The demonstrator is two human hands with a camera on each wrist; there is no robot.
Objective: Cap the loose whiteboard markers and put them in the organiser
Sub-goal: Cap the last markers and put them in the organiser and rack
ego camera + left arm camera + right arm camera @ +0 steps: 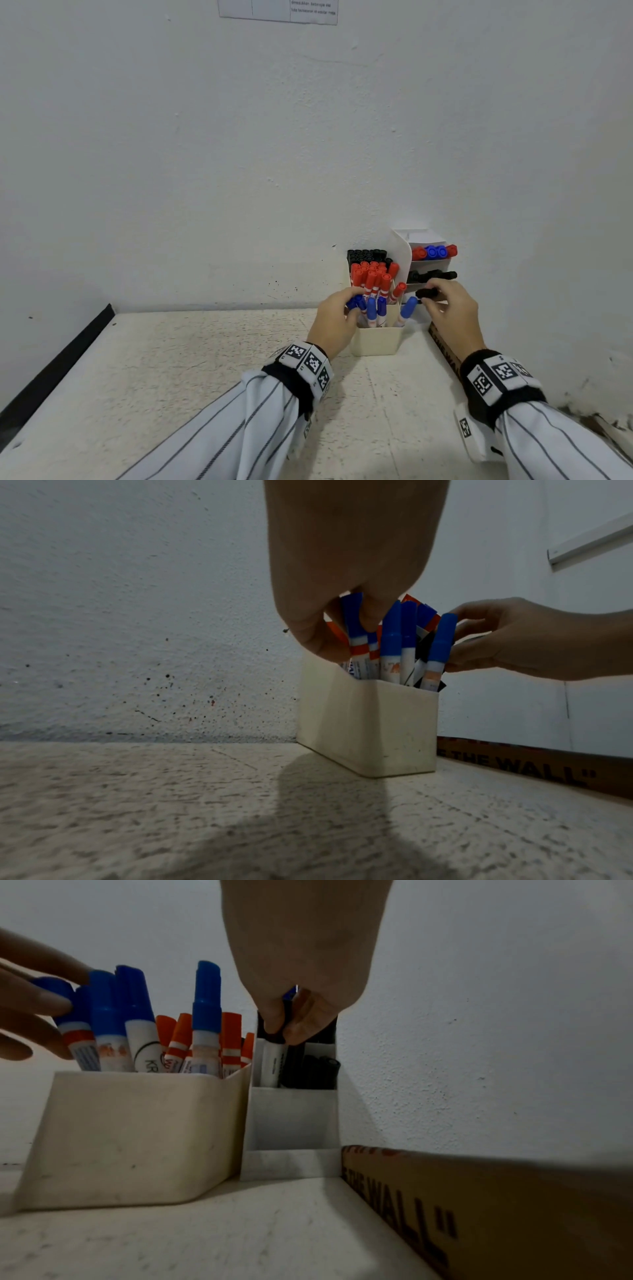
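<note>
Left hand (334,322): pinching blue-capped marker (354,618) in cream box (375,341). Right hand (448,311): pinching black-capped marker (426,293) at white organiser (402,253). Progress: visible markers capped; apparently final placements.

Head looks down; low wrists share cream bin (369,723).

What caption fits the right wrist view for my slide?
Right hand pinches a black-capped marker standing in the white organiser; left hand grips a blue-capped marker in the cream box beside it.
</note>
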